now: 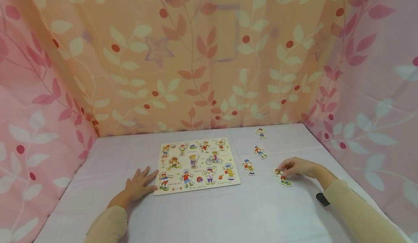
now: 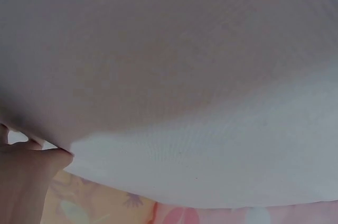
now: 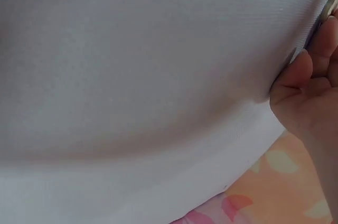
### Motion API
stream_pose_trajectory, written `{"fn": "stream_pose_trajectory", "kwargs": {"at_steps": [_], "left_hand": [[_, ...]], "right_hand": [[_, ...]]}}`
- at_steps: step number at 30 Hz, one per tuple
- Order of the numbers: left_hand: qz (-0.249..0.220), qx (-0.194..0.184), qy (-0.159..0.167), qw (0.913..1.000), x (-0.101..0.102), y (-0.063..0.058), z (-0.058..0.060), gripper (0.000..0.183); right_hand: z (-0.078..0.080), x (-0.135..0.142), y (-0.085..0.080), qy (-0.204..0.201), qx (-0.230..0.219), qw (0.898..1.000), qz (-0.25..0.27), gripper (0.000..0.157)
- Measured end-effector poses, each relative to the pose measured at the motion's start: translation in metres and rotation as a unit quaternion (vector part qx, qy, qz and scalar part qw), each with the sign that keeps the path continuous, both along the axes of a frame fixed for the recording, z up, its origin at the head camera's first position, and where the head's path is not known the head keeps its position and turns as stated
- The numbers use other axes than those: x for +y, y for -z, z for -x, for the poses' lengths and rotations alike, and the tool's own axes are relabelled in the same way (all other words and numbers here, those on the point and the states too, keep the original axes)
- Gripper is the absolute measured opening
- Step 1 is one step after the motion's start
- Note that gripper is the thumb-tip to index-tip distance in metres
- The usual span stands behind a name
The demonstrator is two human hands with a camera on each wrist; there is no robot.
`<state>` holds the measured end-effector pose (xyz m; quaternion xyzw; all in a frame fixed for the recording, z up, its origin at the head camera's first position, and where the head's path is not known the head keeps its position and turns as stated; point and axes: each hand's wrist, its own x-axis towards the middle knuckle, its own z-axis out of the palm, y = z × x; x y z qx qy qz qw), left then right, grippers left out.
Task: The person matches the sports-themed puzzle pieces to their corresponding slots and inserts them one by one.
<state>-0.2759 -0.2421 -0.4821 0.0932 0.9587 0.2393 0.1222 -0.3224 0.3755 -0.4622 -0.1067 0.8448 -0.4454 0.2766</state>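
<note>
A flat wooden puzzle board [image 1: 187, 189] with printed sports figures lies on the table, slightly left of the middle in the head view. My left hand [image 1: 138, 185] rests beside it, fingers spread, with the thumb and fingertips right at the board's left edge. At the right, my right hand [image 1: 297, 167] pinches the upper end of a skateboarder puzzle piece [image 1: 285, 180] with curled fingers, low over the cloth. In the right wrist view the thumb and bent fingers [image 3: 296, 71] show at the table surface; only a sliver of the piece's edge appears beyond them.
Three loose puzzle pieces lie between board and right hand: a figure with a red ball [image 1: 249, 167], one in a blue top [image 1: 260, 152] and a capped one [image 1: 261, 133] at the back. A black object [image 1: 323, 199] sits by the right sleeve. Patterned curtains [image 1: 202, 54] enclose the white-covered table.
</note>
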Motion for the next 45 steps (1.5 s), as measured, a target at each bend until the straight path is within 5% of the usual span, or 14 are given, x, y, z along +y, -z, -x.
{"fn": "stream_pose_trajectory", "kwargs": {"at_steps": [9, 18, 27, 36, 45], "left_hand": [[-0.003, 0.002, -0.002, 1.0, 0.001, -0.002, -0.001, 0.077], [-0.005, 0.002, 0.001, 1.0, 0.001, 0.001, -0.002, 0.078], [-0.004, 0.004, 0.0, 1.0, 0.005, 0.001, -0.006, 0.076], [-0.004, 0.001, -0.003, 1.0, 0.003, 0.003, -0.004, 0.078], [-0.005, -0.004, -0.009, 0.9999, 0.002, 0.0, -0.003, 0.078]], "right_hand": [[-0.001, -0.012, 0.006, 0.008, 0.08, 0.995, -0.065, 0.018], [-0.005, -0.017, 0.01, 0.073, 0.094, 0.988, -0.101, 0.017], [-0.011, -0.029, 0.0, 0.096, 0.076, 0.991, -0.045, 0.023], [-0.011, -0.073, -0.008, 0.171, 0.09, 0.979, -0.065, 0.022], [-0.009, -0.1, -0.013, 0.158, 0.089, 0.983, -0.029, 0.019]]}}
